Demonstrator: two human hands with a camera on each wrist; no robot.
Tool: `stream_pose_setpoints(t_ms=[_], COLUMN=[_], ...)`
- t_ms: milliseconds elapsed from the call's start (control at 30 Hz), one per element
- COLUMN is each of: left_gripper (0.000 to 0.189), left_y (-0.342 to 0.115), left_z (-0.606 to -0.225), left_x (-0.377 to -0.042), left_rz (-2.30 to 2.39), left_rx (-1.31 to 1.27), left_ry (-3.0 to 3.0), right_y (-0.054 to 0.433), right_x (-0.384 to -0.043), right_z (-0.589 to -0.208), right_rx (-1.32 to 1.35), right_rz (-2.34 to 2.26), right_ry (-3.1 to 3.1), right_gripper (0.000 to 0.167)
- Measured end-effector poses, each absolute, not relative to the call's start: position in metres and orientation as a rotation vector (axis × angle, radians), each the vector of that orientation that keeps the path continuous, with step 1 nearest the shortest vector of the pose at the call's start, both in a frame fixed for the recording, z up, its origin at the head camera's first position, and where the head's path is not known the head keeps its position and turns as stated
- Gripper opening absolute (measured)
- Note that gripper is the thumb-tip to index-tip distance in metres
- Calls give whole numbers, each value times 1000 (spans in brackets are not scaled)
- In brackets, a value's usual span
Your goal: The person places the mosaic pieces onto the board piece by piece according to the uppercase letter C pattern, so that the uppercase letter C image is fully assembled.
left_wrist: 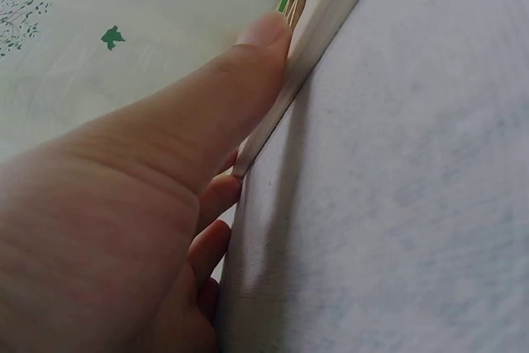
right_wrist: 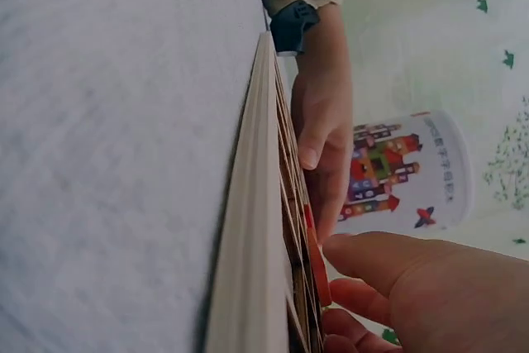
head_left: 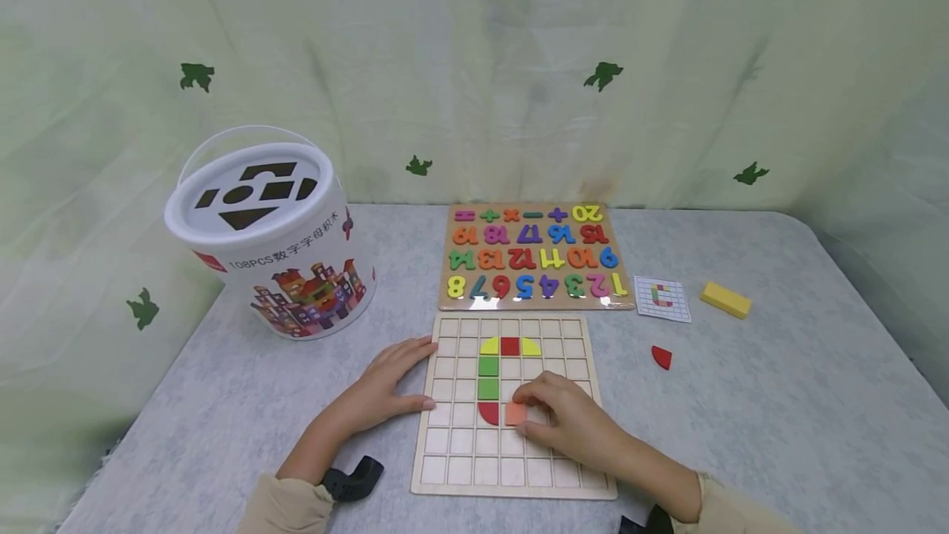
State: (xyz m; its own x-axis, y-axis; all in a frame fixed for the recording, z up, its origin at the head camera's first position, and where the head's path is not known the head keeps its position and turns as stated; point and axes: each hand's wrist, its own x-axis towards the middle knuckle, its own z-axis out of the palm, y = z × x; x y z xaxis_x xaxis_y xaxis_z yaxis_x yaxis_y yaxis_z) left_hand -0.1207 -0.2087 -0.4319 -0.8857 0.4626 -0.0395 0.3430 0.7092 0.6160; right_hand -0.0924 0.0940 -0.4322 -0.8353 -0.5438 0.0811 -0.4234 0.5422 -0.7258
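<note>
A wooden grid board lies on the table. My right hand pinches an orange square tile between thumb and fingers, low over the board just right of a red quarter-round tile. Above that red tile stand two green squares in a column. A yellow quarter-round, a red square and another yellow quarter-round make up the top row. With fingers extended, my left hand rests against the board's left edge; its thumb touches the rim in the left wrist view.
Behind the board lies a number puzzle. To the right are a small pattern card, a yellow block and a loose red quarter-round tile. A lidded white bucket stands at the back left.
</note>
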Motion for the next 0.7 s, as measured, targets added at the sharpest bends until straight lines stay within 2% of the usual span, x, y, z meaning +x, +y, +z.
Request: stream_pose_setpoints(t_ms=[167,400,700], left_gripper=[81,81,81], left_y=[-208,-209,-209], left_z=[-433,-433,-434], left_x=[-121,-121,-121], left_rz=[919,928,931], left_rx=[654,660,666], left_ry=[2728,2729,2725], right_y=[90,86,103], right_x=[-92,-91,-93], right_z=[-432,-428,-406], right_rx=[-836,-843,-695], right_rz=[-1142,-1048,-1156], right_ry=[2665,2725,2567], right_gripper=[17,16,35])
